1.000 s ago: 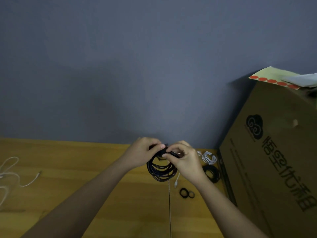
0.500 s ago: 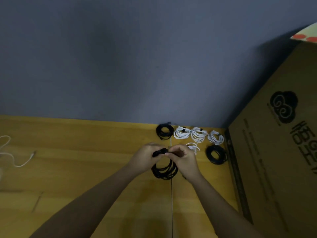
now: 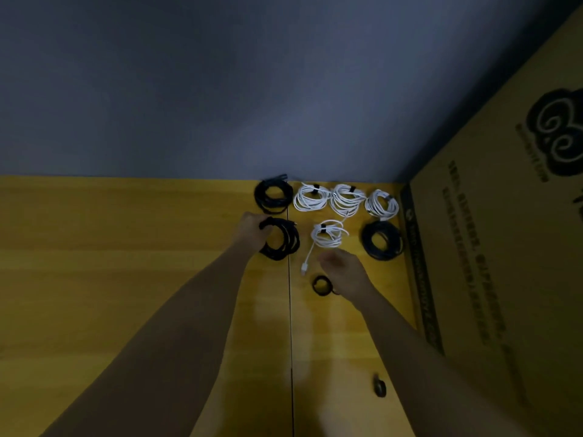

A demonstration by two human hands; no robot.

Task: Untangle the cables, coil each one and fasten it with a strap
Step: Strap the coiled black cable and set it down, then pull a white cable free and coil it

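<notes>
The black cable coil (image 3: pixel 281 238) lies on the wooden table (image 3: pixel 126 263) just short of its far edge, with the left hand (image 3: pixel 250 232) gripping its left side, fingers curled round the bundled strands. The right hand (image 3: pixel 344 272) hovers near it to the right, blurred, its fingers loosely spread and holding nothing. Just beside that hand's near side lies a small black strap ring (image 3: pixel 321 285), and another strap (image 3: pixel 379 387) lies well apart toward the near edge. Between the two hands sits a white coil (image 3: pixel 328 236) with a loose tail ending in a plug (image 3: pixel 303 269). Along the far edge, against the grey wall (image 3: pixel 252 89), stands a row of finished coils: one black coil (image 3: pixel 272 197) and three white coils (image 3: pixel 345 200), each white one bound with a dark strap. A further black coil (image 3: pixel 381 240) lies near the table's right edge, just beside a large cardboard box (image 3: pixel 504 247) printed with a dark cloud logo.
</notes>
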